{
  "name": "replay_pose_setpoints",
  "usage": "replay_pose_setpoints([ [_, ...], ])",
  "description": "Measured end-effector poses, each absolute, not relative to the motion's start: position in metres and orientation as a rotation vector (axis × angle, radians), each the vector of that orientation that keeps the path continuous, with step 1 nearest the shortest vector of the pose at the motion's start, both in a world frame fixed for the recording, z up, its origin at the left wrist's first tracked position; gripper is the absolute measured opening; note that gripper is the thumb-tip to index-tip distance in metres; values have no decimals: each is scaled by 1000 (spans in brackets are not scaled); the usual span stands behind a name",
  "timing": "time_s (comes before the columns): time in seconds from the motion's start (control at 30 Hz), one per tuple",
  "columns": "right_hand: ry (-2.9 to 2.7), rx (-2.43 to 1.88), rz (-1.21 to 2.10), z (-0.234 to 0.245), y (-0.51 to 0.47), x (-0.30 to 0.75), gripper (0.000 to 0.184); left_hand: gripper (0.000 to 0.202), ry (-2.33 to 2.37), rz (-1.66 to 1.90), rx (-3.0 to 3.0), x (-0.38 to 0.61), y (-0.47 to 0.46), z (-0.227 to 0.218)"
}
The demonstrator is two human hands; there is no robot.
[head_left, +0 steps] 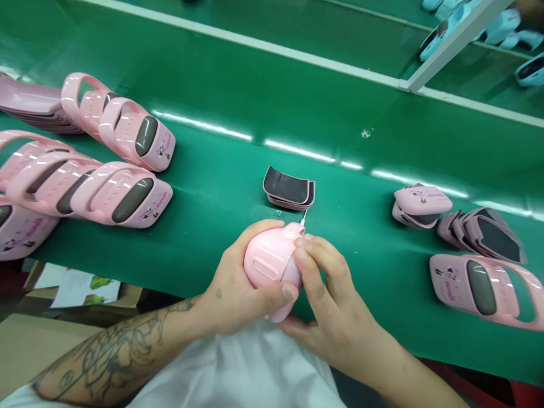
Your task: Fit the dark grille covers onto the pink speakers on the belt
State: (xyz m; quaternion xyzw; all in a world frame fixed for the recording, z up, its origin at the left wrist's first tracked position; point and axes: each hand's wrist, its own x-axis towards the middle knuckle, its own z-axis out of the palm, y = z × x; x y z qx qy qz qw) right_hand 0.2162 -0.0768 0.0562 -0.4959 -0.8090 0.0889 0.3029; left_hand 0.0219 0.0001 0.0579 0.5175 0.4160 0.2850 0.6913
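Observation:
My left hand (238, 283) is wrapped round a pink plastic slipper (270, 263), sole side up, at the near edge of the green belt (297, 102). My right hand (327, 300) presses against the slipper's right side with pinched fingers. A thin white tip (303, 217) sticks out just above those fingers; what it belongs to is hidden. A small stack of dark, pink-edged strap pieces (289, 192) lies on the belt just beyond the slipper.
Several pink slippers (123, 192) lie in rows at the left. At the right lie more strap pieces (484, 232) and one pink slipper (484, 289). A white rail (297, 54) crosses the far side; blue slippers (501, 25) lie behind it.

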Motion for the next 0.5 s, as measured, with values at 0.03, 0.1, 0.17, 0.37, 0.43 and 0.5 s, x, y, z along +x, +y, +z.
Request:
replay_pose_setpoints([
  [0.03, -2146, -1295, 237, 53, -76, 217, 105, 81, 891, 658, 1146, 22, 2, 55],
  [0.1, -2110, -1272, 272, 46, -77, 217, 112, 81, 794, 727, 1112, 22, 5, 48],
  [0.17, -1911, -1347, 379, 35, -80, 214, 121, 83, 702, 829, 1065, 22, 8, 40],
  [0.37, -983, -1199, 1201, 17, -74, 172, 76, 94, 532, 1081, 1015, 25, 12, 23],
  [0.43, -893, -1082, 1320, 18, -65, 161, 83, 94, 544, 1086, 1083, 23, 16, 25],
  [0.5, -822, -1074, 1269, 20, -58, 159, 78, 95, 599, 1010, 1174, 17, 21, 32],
])
